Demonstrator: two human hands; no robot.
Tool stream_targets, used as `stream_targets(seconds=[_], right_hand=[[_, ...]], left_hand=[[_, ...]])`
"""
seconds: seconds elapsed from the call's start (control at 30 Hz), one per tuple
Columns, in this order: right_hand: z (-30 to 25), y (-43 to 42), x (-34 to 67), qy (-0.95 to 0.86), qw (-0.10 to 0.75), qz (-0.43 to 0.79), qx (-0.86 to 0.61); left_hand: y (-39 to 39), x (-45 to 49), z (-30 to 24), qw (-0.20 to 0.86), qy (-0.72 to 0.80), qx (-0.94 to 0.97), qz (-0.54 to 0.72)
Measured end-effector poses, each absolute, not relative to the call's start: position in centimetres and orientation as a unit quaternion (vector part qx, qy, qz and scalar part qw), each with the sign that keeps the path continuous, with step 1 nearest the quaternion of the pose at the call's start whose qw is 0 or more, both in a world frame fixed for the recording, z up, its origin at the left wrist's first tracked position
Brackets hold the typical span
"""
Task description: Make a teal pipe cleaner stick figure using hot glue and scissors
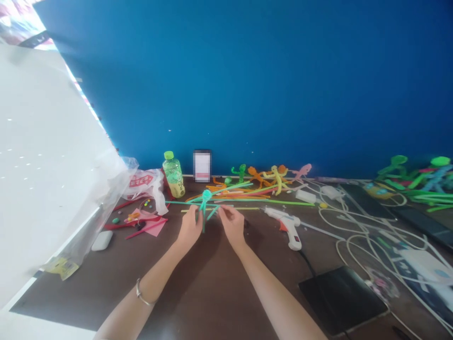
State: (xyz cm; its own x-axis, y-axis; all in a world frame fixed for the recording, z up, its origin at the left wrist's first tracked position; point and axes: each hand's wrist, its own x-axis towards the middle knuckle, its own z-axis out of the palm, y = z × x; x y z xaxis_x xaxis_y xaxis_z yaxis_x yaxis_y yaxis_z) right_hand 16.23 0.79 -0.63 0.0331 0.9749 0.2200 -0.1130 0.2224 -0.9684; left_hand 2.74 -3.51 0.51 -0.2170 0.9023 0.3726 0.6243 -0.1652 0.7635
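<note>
**Q:** Grip?
**A:** Pinching on both sides. Fingertips of the bare left hand [189, 226] and the bare right hand [231, 224] pressed together on strands of the teal pipe-cleaner bundle [204, 208]; exact finger contact partly hidden, too small to tell.

**Q:** Axis?
A: Short teal stem roughly upright, slightly tilted, knot on top, tail down toward the table. Other strands fanned sideways, with one long lime-green pipe cleaner [276, 202] nearly level, off to the right.

**Q:** Location?
**A:** Between both hands, just above the dark brown tabletop [106, 302], in front of a row of multicoloured pipe-cleaner figures [272, 177].

**Q:** Why held so?
**A:** Probably for keeping the knot steady and the strands apart.

**Q:** Nearby?
**A:** White hot glue gun with orange trigger [286, 226] on its side, right of the right hand. Upright clear plastic bottle with green cap [173, 174] beyond the bundle. Pink paper sheet [150, 226] to the left.
</note>
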Motion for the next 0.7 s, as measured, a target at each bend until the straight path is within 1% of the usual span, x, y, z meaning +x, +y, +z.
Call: stream_targets(seconds=[0.07,0.13,0.37,0.57,0.7], right_hand=[[-0.5,0.7,16.1,-0.512,0.575,0.489,-0.410],[-0.5,0.7,16.0,-0.507,0.566,0.515,-0.397],[-0.4,1.1,16.0,-0.475,0.547,0.588,-0.360],[-0.4,1.6,16.5,-0.455,0.518,0.648,-0.324],[-0.7,1.5,16.1,-0.457,0.516,0.653,-0.314]], left_hand=[[-3.2,3.1,0.0,0.235,0.600,0.581,0.498],[-2.8,3.5,-0.4,0.276,0.589,0.560,0.513],[-2.1,4.1,-0.8,0.353,0.551,0.536,0.533],[-1.8,3.9,-2.0,0.405,0.549,0.495,0.538],[-2.0,4.3,-2.0,0.394,0.545,0.523,0.523]])
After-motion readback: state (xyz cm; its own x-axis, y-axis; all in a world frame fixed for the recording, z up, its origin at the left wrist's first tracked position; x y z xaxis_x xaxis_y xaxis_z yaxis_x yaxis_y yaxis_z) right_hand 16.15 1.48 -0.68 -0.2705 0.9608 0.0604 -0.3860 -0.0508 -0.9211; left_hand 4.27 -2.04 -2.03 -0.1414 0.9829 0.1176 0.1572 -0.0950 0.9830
